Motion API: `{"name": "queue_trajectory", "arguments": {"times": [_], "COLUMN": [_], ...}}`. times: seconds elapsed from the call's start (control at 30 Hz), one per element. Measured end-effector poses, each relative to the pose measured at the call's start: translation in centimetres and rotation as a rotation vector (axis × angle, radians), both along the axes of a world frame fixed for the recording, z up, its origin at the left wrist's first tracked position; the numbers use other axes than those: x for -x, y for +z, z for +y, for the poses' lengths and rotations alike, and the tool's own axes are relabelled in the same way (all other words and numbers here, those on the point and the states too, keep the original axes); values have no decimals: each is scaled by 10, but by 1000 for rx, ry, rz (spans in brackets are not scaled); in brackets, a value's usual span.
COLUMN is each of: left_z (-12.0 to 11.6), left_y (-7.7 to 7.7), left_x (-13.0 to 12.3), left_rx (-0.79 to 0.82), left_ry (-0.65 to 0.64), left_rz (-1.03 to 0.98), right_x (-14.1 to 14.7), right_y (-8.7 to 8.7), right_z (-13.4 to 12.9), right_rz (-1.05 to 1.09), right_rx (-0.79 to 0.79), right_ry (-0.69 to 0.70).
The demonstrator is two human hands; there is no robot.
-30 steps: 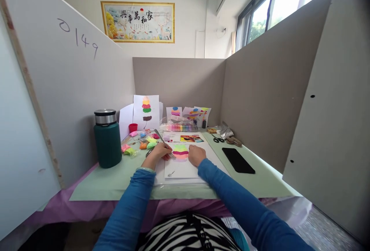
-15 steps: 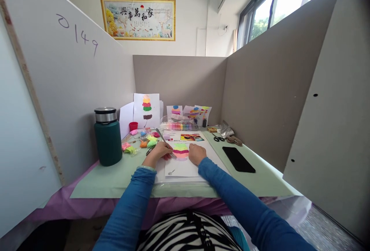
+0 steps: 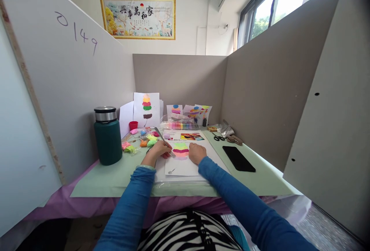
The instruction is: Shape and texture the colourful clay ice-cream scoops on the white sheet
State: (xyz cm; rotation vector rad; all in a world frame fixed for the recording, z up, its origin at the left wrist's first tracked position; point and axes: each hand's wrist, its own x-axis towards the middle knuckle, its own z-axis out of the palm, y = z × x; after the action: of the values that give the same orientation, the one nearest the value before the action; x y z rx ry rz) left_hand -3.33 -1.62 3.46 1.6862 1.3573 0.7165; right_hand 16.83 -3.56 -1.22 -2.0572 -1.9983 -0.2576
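Held in my left hand (image 3: 160,149) is a metal fork (image 3: 161,133), its handle slanting up to the left and its tines down at the left edge of a layered coloured patch. The patch (image 3: 180,151) has bands of light green, crimson, salmon and pale pink, and looks like soft clay on a white sheet (image 3: 185,169). My right hand (image 3: 197,153) rests as a closed fist on the sheet, just right of the patch. Its fingertips are hidden underneath, and nothing shows in it.
Bags of coloured clay (image 3: 143,142) lie left, near a red cup (image 3: 133,125) and a green bottle (image 3: 108,139). A black phone (image 3: 238,159) and scissors (image 3: 219,138) lie right. Behind are a clay box (image 3: 179,125) and a standing picture (image 3: 146,109). Partitions (image 3: 179,77) enclose the table.
My left hand and the fork have shifted very slightly to the left along the patch's edge. My right fist stays in place.
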Motion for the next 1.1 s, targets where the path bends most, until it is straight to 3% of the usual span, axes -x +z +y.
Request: {"name": "queue_trajectory", "arguments": {"times": [0.17, 0.53, 0.73, 0.93, 1.1], "left_z": [1, 4, 7, 6, 7], "left_y": [0, -2, -4, -3, -4], "left_x": [2, 5, 7, 7, 6], "left_rx": [-33, -20, -18, -15, 6], "left_ry": [57, 53, 126, 55, 95], "left_rz": [105, 21, 39, 1, 47], "right_x": [1, 1, 1, 1, 1], "right_y": [2, 2, 3, 2, 2], "right_z": [-2, -1, -2, -1, 0], "right_rz": [-2, 2, 0, 4, 4], "right_rx": [20, 4, 20, 18, 21], "right_ry": [-6, 0, -8, -8, -9]}}
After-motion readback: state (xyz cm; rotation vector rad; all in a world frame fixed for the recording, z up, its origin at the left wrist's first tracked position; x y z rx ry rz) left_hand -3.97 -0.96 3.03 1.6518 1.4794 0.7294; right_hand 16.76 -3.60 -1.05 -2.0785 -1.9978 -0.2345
